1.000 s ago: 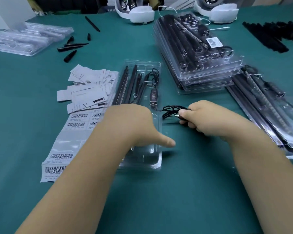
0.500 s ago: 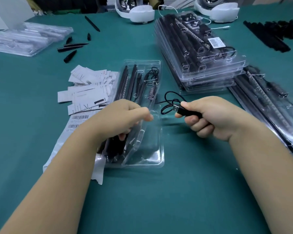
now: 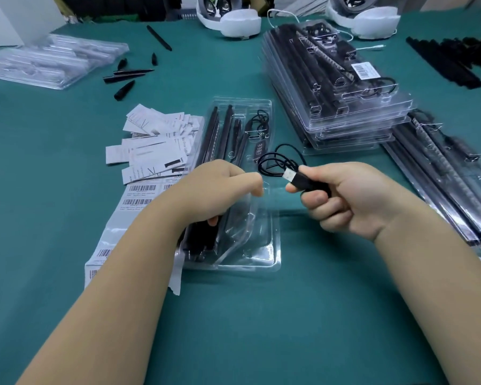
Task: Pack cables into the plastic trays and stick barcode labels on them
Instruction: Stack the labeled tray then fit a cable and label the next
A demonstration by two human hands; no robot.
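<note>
Spreading under everything is the teal cloth tabletop (image 3: 261,315), carrying a stack of filled clear trays (image 3: 345,112) at the far right. Nearer, the open clear plastic tray (image 3: 272,245) is now tilting up on its left side, where the left hand (image 3: 220,187) is gripping its edge; a second ago that hand was pressing it flat. The right hand (image 3: 353,198) is pinching the black USB cable (image 3: 303,180), lifted above the tray, likely for tucking in. White barcode label sheets (image 3: 139,195) are lying left, partly under the forearm.

Your left hand (image 3: 222,190) hides the near ends of the black rods (image 3: 220,134). The barcode labels' (image 3: 139,194) print is too small to read. The far-right pile of trays (image 3: 456,176) runs off the edge.
</note>
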